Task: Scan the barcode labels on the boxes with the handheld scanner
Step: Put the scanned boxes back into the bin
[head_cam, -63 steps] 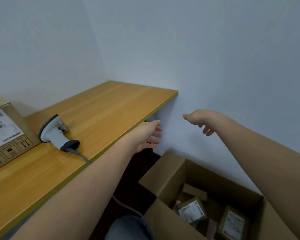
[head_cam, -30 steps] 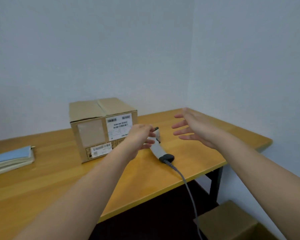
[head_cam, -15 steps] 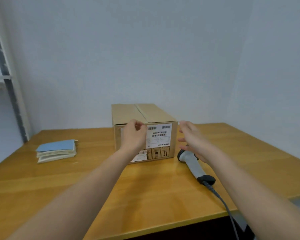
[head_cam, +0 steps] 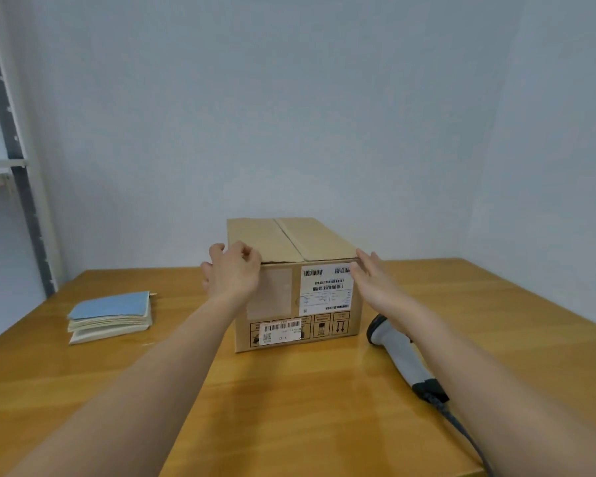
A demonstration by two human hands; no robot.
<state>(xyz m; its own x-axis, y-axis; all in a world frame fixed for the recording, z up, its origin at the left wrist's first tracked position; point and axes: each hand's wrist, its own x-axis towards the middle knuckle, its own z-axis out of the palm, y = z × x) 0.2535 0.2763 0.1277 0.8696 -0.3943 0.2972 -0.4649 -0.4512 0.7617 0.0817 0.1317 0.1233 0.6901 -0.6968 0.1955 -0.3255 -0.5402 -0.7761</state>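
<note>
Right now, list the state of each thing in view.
cardboard box: closed, upright on the table, labels facing the camera.
scanner: lying on the table, unheld.
left hand: curled on the box's top-left corner.
right hand: flat against the box's right edge.
stack of booklets: closed, lying flat.

The room is evenly lit, soft and a little cool, with the walls (head_cam: 289, 98) reading pale blue-grey. Light seems to fall from above and in front: broad glossy sheen lies on the table (head_cam: 307, 407) in the lower middle of the frame, with pale streaks toward the right edge. Shadows are faint; a soft one sits under the box (head_cam: 289, 297) at centre and beside the scanner (head_cam: 399, 352) at lower right. The label (head_cam: 326, 287) prints are too soft to read. Forearms at the bottom corners look stretched and slightly smeared, and the grey upright (head_cam: 11, 146) at far left leans, bent by the wide lens.
</note>
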